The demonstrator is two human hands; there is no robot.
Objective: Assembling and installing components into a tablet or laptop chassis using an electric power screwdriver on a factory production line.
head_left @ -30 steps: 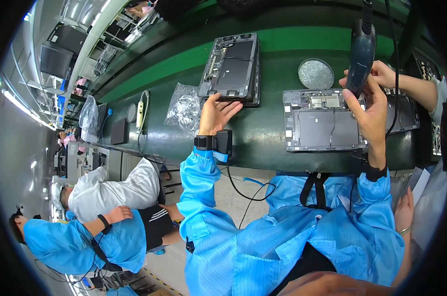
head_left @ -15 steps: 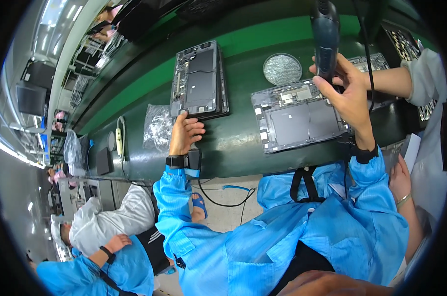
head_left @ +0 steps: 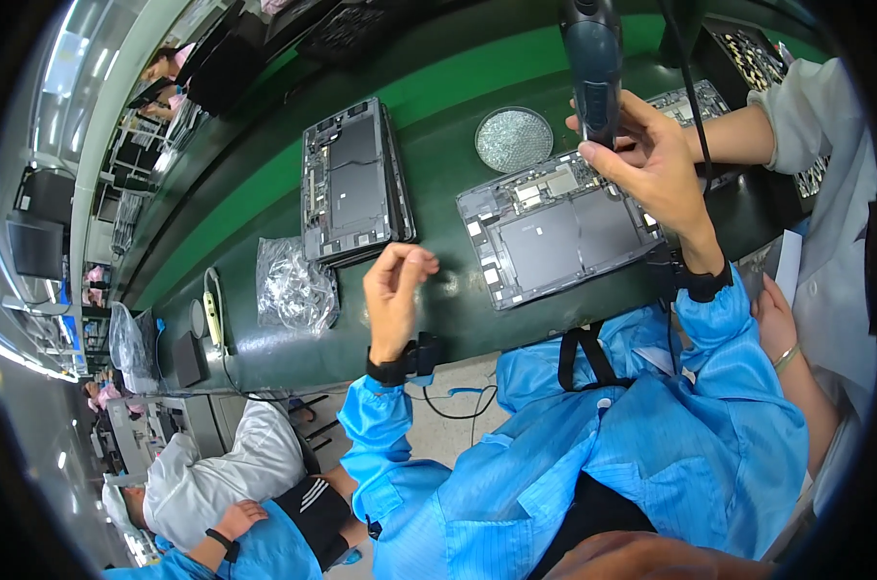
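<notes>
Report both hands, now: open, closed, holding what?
Left hand: loosely curled, nothing visible in it; whether closed, unclear.
Right hand: holding the dark handheld tool.

One fisheye view, worn on the head at the near side of the bench, looks steeply down. It faces across the bench, close over the hands, and reaches the floor below the bench's near edge.

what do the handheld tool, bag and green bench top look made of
Handheld tool: probably hard moulded plastic, dark with a smooth sheen. Bag: likely thin clear plastic film, crinkled and shiny. Green bench top: smooth with glossy reflections; rubber matting or coating, unclear.
</notes>
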